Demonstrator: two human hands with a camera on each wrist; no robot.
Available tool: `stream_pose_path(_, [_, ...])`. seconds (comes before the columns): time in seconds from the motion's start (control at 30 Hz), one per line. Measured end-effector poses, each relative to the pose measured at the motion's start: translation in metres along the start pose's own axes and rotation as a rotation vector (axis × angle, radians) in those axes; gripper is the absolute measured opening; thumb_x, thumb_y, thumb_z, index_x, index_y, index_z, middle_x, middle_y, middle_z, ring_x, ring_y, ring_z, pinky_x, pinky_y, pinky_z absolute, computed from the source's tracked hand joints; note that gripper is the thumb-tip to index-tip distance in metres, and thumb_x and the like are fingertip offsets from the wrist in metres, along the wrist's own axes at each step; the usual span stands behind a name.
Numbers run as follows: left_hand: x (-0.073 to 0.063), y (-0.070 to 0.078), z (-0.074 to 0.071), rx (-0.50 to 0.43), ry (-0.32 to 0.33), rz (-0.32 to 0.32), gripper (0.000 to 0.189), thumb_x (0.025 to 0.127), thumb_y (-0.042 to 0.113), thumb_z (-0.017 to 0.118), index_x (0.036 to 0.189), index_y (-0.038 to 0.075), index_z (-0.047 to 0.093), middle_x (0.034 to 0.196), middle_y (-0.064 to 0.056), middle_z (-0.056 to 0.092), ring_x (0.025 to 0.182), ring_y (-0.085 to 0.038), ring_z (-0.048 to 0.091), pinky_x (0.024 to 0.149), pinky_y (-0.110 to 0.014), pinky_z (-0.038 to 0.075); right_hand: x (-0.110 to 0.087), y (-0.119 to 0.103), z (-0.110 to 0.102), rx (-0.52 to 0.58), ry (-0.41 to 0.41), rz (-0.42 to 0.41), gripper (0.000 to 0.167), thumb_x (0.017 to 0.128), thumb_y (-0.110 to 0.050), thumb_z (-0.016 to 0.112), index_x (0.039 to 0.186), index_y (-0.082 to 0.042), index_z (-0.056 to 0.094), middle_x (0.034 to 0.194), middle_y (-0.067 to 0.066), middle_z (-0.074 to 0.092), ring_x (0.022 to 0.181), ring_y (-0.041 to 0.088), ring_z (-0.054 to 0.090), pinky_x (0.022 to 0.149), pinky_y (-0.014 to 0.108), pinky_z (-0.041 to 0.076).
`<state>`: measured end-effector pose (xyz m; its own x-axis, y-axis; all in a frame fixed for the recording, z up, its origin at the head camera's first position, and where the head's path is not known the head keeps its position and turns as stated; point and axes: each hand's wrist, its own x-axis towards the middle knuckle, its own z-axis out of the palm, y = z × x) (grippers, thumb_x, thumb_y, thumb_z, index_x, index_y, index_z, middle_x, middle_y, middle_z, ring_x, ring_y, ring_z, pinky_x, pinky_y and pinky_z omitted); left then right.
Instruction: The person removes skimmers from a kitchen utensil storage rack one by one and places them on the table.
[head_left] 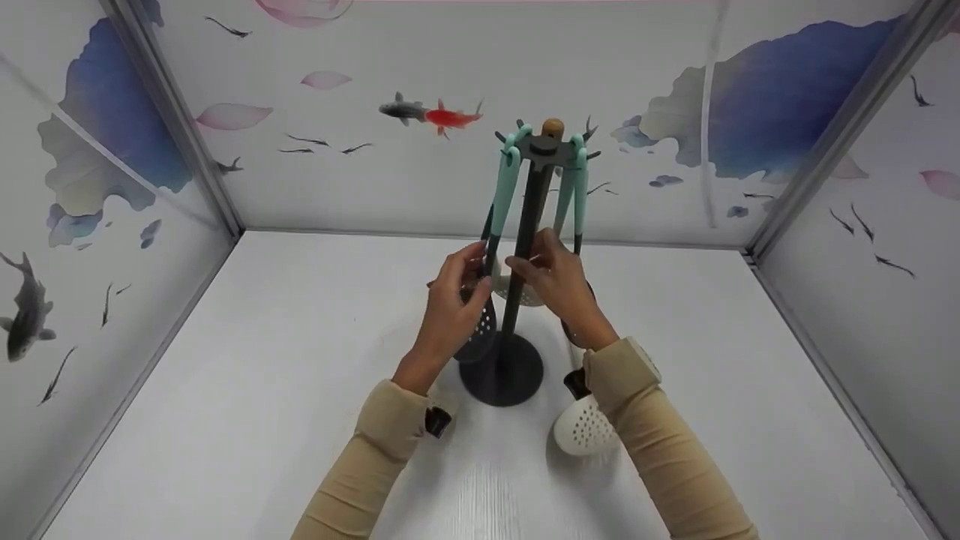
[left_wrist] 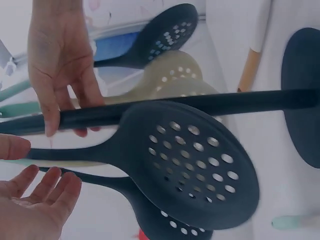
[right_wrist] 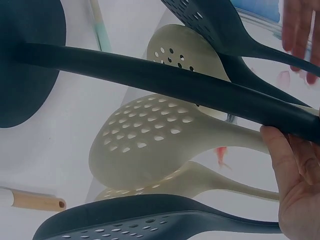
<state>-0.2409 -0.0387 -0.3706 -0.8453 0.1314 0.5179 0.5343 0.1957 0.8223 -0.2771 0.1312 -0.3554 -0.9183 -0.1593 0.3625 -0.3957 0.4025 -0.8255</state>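
Seen from the head view and starting at the left, the left hand (head_left: 454,304) is at eleven o'clock from the round base (head_left: 501,375), thumb and fingers apart, with the neck of a dark perforated spoon (head_left: 475,346) between them; whether the hand bears any of its weight I cannot tell. That spoon's bowl hangs at eleven o'clock from the base, close to it. The dark utensil stand (head_left: 533,204) rises from the base toward twelve, its pole leaning slightly right in view, with mint handles (head_left: 506,191) hanging at seven and five o'clock from its wooden knob (head_left: 552,127). A pale perforated spoon (head_left: 531,297) shows behind the pole, between the hands. At one o'clock from the base, the right hand (head_left: 562,281) lightly grips the pole between thumb and fingers. Farther right, a white perforated head (head_left: 585,427) lies at four o'clock, beside the right sleeve (head_left: 626,382).
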Motion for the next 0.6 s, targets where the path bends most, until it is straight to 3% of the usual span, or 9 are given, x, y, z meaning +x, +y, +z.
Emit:
stream_pose_path(0.13, [0.005,0.003,0.004,-0.004,-0.007,0.009,0.040,0.094,0.014,0.054,0.132,0.005,0.044,0.116,-0.013,0.057,0.107,-0.019,0.059,0.092,-0.034,0.048,0.000,0.000,0.000,-0.025,0.004,-0.012,0.026,0.089,-0.022,0.063,0.101,-0.004,0.049,0.094,0.012,0.066,0.084,0.023,0.067,0.076,0.036,0.054])
stream_pose_path(0.37, [0.002,-0.002,0.002,-0.007,0.094,-0.006,0.027,0.090,0.023,0.063,0.111,0.006,0.058,0.099,-0.006,0.062,0.091,-0.012,0.062,0.081,-0.026,0.053,0.001,0.004,0.001,-0.026,-0.014,0.003,0.025,0.090,-0.024,0.063,0.101,-0.007,0.048,0.095,0.008,0.065,0.084,0.019,0.066,0.076,0.034,0.053])
stream_pose_path(0.6, [-0.002,-0.001,-0.009,0.111,0.180,0.026,0.023,0.089,0.023,0.064,0.105,0.007,0.063,0.095,-0.005,0.060,0.085,-0.012,0.062,0.076,-0.026,0.053,0.001,0.005,0.000,-0.005,-0.016,-0.005,0.025,0.090,-0.023,0.062,0.103,-0.007,0.047,0.096,0.009,0.063,0.086,0.019,0.066,0.078,0.034,0.054])
